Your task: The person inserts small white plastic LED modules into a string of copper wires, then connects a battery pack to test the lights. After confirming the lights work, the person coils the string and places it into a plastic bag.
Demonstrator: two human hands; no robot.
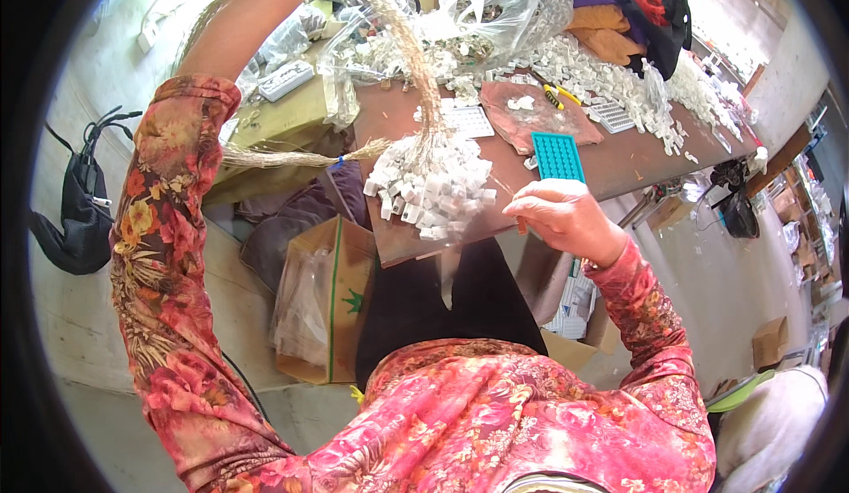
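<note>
My left arm [203, 42] reaches up past the top edge, so its hand is out of the picture. Near that arm a long bundle of thin straw-coloured wires [411, 51] makes a big loop. One end fans out into a cluster of small whitish, translucent tags [431, 188] hanging over the table's near edge. To the right of this cluster, my right hand [566, 219] is closed in a pinch, with a thin strand showing at its fingertips. A small orange-brown bit shows under those fingers. Just beyond the hand lies a teal tray with rows of small cavities [556, 152].
Heaps of small white pieces [610, 73] cover the back of the brown table [469, 236]. A reddish cloth [539, 117], a yellow-black cutter [554, 97] and a clear plastic bag [508, 7] lie there too. An open cardboard box [323, 316] stands below, left of my legs.
</note>
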